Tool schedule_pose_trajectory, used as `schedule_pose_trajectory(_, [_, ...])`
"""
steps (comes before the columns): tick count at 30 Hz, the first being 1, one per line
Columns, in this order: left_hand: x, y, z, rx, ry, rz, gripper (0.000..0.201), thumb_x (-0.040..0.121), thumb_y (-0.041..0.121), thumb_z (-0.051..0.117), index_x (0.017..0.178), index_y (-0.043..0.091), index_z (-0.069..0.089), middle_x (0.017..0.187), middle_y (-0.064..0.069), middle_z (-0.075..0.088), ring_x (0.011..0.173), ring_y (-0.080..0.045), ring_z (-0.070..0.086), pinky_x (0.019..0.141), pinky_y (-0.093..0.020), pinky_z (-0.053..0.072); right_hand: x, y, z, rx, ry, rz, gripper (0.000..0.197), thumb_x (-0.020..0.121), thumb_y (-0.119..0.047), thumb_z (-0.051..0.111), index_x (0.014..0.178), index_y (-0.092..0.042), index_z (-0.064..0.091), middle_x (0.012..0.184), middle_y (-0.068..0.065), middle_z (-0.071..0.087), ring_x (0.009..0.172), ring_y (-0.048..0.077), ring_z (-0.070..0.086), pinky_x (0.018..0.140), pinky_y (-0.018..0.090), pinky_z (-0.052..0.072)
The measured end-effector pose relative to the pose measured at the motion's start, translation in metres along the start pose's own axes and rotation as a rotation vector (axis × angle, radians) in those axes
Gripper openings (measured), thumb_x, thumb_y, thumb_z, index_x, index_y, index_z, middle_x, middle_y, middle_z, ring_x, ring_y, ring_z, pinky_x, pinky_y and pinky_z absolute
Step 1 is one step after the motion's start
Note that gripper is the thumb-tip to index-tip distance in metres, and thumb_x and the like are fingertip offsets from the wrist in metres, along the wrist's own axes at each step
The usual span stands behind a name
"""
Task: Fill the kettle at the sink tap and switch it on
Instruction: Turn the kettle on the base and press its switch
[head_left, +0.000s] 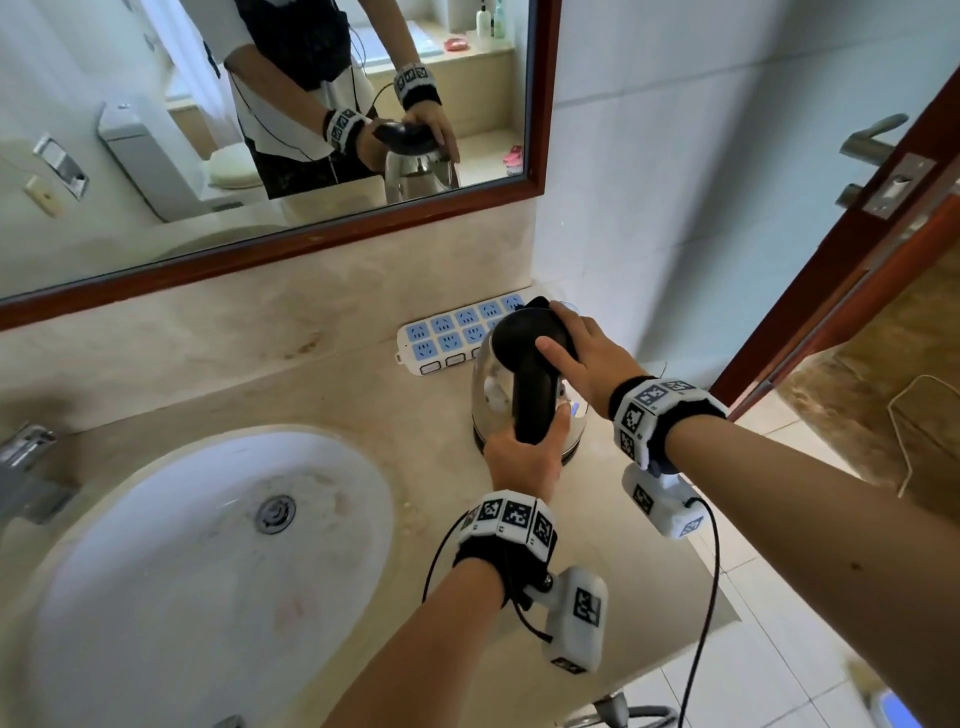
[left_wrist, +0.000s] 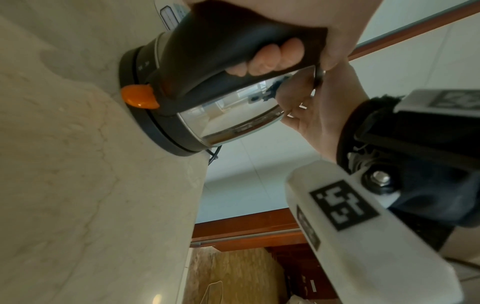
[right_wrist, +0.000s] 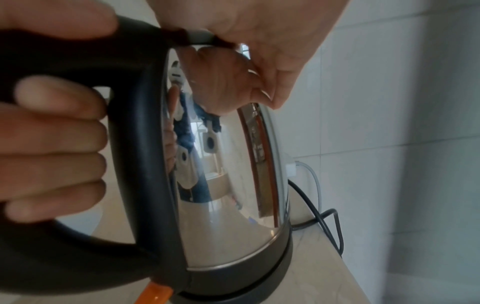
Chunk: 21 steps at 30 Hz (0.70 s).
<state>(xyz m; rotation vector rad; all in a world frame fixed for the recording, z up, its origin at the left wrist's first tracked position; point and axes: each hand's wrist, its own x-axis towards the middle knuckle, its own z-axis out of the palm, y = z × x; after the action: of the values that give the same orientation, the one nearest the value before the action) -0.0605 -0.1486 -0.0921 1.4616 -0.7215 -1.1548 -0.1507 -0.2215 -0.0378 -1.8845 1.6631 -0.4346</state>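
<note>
As left hand (head_left: 523, 458) and right hand (head_left: 584, 358) grip the kettle (head_left: 531, 387), a power strip (head_left: 448, 332) lies just behind.

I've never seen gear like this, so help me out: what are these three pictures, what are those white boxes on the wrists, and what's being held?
No machine: a person works bare-handed. One picture looks down from the head; the other two come from the white wrist cameras. The stone counter has a sink, a power strip and a steel kettle on its base. The left hand grips the kettle's black handle; the right hand lies over the lid, thumb on top.
</note>
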Motion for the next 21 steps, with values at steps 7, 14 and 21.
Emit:
schedule_pose_trajectory(7, [-0.014, 0.014, -0.012, 0.128, -0.17, -0.04, 0.034, 0.079, 0.037, 0.068, 0.058, 0.017, 0.052, 0.05, 0.001, 0.051, 0.041, -0.009, 0.045, 0.044, -0.018, 0.039, -0.012, -0.016, -0.012, -0.191, -0.059, 0.074, 0.064, 0.097, -0.05, 0.028, 0.153, -0.026, 0.008, 0.153, 0.009, 0.031, 0.129, 0.033, 0.047, 0.102, 0.036, 0.039])
schedule_pose_trajectory(14, [-0.012, 0.045, -0.048, 0.813, -0.309, 0.28, 0.058, 0.073, 0.045, 0.069, 0.117, 0.023, 0.037, 0.115, 0.0, 0.054, 0.103, -0.022, 0.058, 0.085, -0.038, 0.05, -0.034, -0.017, -0.016, -0.317, -0.074, 0.025, 0.062, 0.099, -0.041, 0.028, 0.154, -0.025, 0.004, 0.15, 0.009, 0.034, 0.125, 0.031, 0.051, 0.1, 0.038, 0.043])
schedule_pose_trajectory(21, [0.013, 0.086, -0.048, 1.417, -0.537, 0.654, 0.1, 0.072, 0.055, 0.067, 0.147, 0.028, 0.006, 0.158, 0.0, 0.007, 0.145, -0.025, 0.013, 0.117, -0.043, 0.019, -0.056, -0.006, -0.003, -0.424, -0.053, 0.013, 0.069, 0.099, -0.03, 0.037, 0.152, -0.031, -0.005, 0.158, 0.002, 0.02, 0.115, 0.032, 0.059, 0.094, 0.041, 0.05])
